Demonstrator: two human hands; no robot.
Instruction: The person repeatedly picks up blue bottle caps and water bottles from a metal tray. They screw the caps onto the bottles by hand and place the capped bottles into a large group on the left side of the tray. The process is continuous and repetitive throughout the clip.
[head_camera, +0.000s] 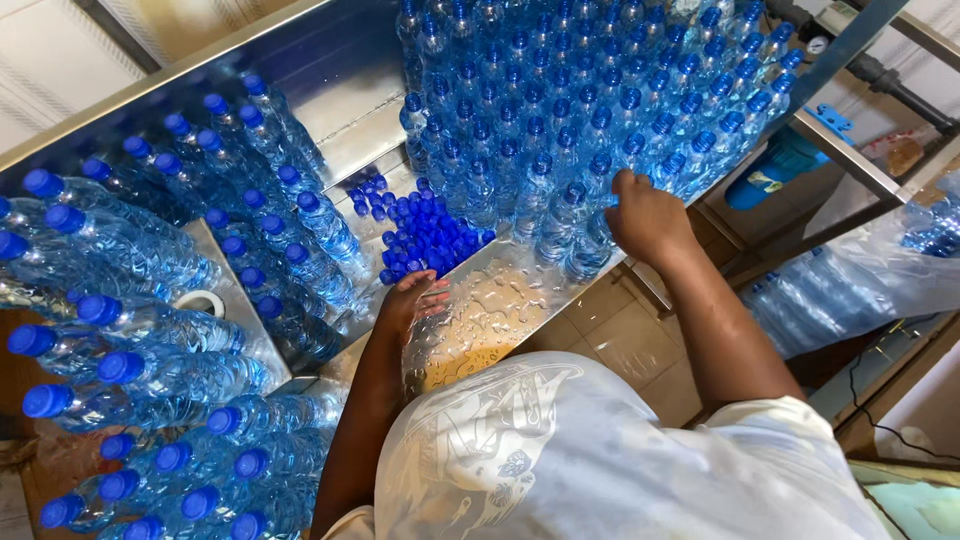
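I have my left hand (412, 300) resting loosely open by the heap of loose blue caps (425, 235) on the wet steel bench (500, 300). My right hand (645, 215) pinches a bottle (600, 225) top among standing bottles. Best seat each cap squarely before twisting.

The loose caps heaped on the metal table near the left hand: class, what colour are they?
Blue. The loose caps show best in the head view, heaped just beyond the left hand.
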